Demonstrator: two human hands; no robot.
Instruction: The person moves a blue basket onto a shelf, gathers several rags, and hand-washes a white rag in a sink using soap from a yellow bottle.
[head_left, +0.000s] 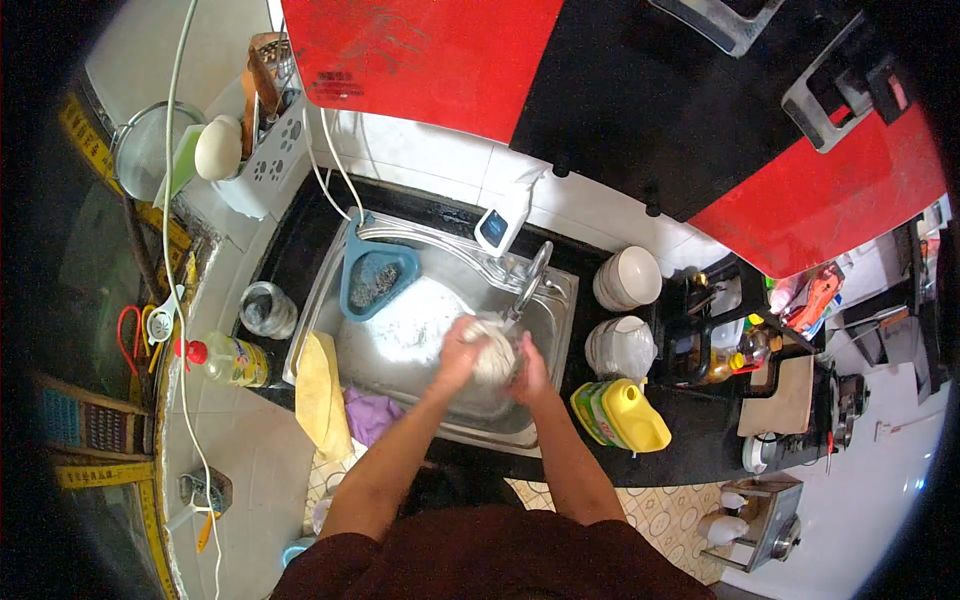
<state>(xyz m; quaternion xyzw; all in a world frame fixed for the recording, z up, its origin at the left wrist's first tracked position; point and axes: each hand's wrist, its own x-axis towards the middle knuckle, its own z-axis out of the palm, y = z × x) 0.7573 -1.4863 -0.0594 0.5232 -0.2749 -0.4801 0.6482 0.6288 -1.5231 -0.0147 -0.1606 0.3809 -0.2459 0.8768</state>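
My left hand (459, 352) grips the left side of a wet whitish cloth (492, 360) over the right part of the stainless steel sink (442, 427). Close to the cloth's right side is my right hand (531, 369), its fingers slightly blurred; whether it grips the cloth is unclear. The chrome faucet (534, 281) points down at the cloth from above. A blue corner strainer (349, 277) with a grey scouring pad (379, 285) in it sits at the sink's upper left. Over the sink's left edge lie a yellow cloth (321, 394) and a purple cloth (371, 415).
Stacked bowls (628, 279) and a yellow jug (621, 416) stand right of the sink. On the left are a glass jar (268, 310) and a bottle with a red cap (232, 361). A white cable (174, 247) hangs at left; red and black cabinets (427, 67) overhang the back.
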